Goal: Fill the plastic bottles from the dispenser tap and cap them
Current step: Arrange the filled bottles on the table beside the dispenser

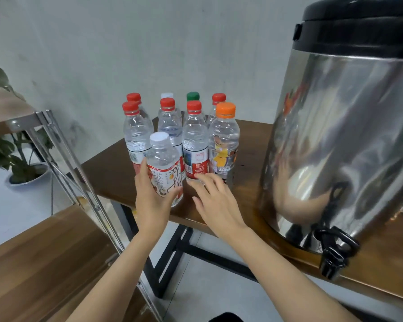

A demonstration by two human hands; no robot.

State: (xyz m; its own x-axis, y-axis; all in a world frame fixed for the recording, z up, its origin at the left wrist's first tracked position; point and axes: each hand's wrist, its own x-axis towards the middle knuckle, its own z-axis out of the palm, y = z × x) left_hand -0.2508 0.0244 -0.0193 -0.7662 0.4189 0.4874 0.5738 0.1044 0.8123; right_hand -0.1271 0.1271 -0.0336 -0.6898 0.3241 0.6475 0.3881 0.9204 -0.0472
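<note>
Gripping the white-capped bottle (pixel 164 168) around its printed label, the left grip (pixel 153 198) holds it at the six o'clock edge of a cluster of capped bottles on the wooden surface (pixel 116 175). The right grip (pixel 216 203) is released, its straight fingers reaching the foot of a red-capped bottle (pixel 195 145) at one o'clock of the held one; whether they touch it is unclear. The steel dispenser (pixel 340 135) stands at three o'clock, its black tap (pixel 333 254) overhanging the edge. How full the bottle is cannot be told. Thin clear plastic like this likely dents under a squeeze and feels heavy once filled, so the labelled waist looks the surest place to hold it.
</note>
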